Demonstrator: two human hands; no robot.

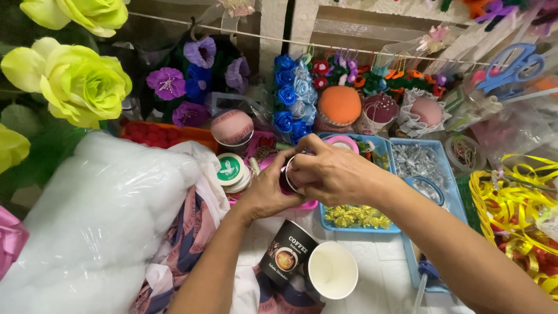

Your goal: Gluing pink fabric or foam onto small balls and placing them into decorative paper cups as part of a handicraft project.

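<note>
At nine o'clock a big clear bag of white stuffing (99, 227) lay against me, with yellow-green fabric roses (72, 78) above it at ten o'clock. My left hand (272, 189) came up from six o'clock and cupped a small round dark-and-white object (289, 174) from below at the centre of the view. My right hand (337, 171), coming in from four o'clock, wrapped over the same object, fingers curled and pressing on its top, so both hands were closed on it together; what it was I could not tell. Below my wrists at six o'clock a black paper cup (311, 261) lay on its side, its white mouth towards five o'clock. A blue tray (444, 174) sat at three o'clock, yellow ribbon (514, 203) beyond it.
</note>
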